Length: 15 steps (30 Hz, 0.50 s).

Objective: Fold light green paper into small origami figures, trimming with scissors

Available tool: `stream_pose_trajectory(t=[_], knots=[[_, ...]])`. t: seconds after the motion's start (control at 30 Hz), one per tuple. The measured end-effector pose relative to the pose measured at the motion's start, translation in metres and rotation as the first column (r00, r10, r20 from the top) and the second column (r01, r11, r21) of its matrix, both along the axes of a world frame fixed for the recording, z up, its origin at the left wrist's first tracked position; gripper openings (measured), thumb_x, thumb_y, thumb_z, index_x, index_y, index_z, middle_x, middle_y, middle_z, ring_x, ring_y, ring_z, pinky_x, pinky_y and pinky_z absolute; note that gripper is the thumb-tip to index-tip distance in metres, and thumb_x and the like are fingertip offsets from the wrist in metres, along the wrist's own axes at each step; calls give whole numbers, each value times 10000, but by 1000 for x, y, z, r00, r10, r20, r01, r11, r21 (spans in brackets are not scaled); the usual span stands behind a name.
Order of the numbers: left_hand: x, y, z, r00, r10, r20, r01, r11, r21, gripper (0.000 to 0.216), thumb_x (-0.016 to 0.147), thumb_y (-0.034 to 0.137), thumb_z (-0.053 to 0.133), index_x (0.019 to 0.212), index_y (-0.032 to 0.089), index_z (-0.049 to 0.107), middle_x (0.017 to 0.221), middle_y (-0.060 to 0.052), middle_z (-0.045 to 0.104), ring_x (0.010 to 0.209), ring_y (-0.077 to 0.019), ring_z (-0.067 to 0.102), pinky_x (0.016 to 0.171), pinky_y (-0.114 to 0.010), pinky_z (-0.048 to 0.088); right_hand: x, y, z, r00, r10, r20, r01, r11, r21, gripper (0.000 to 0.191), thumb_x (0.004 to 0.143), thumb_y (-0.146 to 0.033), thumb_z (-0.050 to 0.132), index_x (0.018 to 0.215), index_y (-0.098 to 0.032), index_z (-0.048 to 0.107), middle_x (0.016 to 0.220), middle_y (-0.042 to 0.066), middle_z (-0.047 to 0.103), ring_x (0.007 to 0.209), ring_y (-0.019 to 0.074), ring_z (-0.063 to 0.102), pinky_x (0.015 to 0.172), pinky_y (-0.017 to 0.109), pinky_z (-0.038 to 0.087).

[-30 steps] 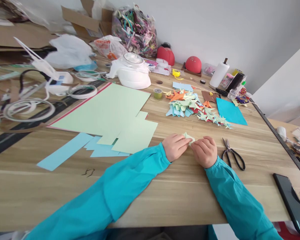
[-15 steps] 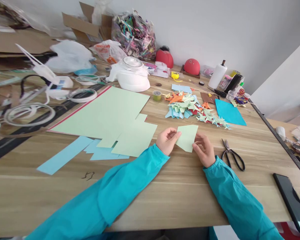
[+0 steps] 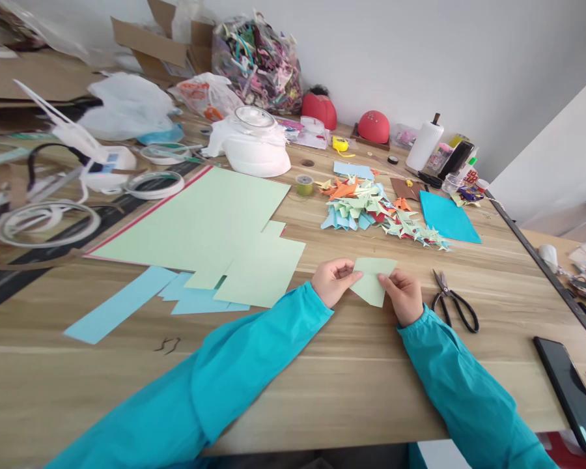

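Observation:
A small pale green piece of paper is held just above the wooden table between both hands. My left hand pinches its left edge with thumb and fingers. My right hand pinches its right side. Both arms wear teal sleeves. The paper looks partly folded, with a point toward the bottom.
Black scissors lie right of my right hand. A pile of folded paper shapes and a teal sheet sit beyond. Large green sheets and blue strips lie to the left. A phone rests near the right edge.
The green paper was a small folded wad pressed on the table, then it was opened out and lifted. Now it is held a little lower and turned between both hands.

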<state>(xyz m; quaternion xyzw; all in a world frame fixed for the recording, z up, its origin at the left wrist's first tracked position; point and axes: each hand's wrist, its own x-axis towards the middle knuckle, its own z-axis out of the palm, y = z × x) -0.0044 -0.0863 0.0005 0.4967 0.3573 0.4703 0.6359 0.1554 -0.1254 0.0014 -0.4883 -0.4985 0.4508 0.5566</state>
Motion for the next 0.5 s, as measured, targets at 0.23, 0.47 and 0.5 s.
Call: stream_pose_trajectory(t=[0.23, 0.47, 0.5], knots=[[-2, 2, 1, 1000, 14, 18, -12, 989, -150, 352, 473, 375, 794, 626, 132, 591, 536, 24, 592, 473, -123, 552, 400, -268, 527, -3, -2, -1, 985, 113, -131, -119, 992, -40, 347, 624, -369, 742, 908, -187, 661, 806, 38, 718, 707, 199, 655, 605, 303, 520], [-2, 1, 2, 999, -25, 26, 29, 990, -141, 332, 480, 330, 787, 555, 137, 527, 462, 60, 507, 401, -89, 486, 395, -283, 529, 0, 1, -9, 989, 25, -147, -39, 995, -94, 248, 674, -355, 686, 839, -170, 672, 667, 8, 682, 565, 136, 581, 509, 241, 447], [-2, 1, 3, 999, -35, 36, 40, 990, -137, 318, 491, 318, 779, 560, 134, 529, 469, 57, 510, 402, -90, 488, 399, -287, 531, 1, 1, -9, 984, 17, -176, -37, 993, -108, 229, 669, -339, 687, 823, -170, 670, 649, 3, 674, 557, 133, 575, 502, 237, 443]])
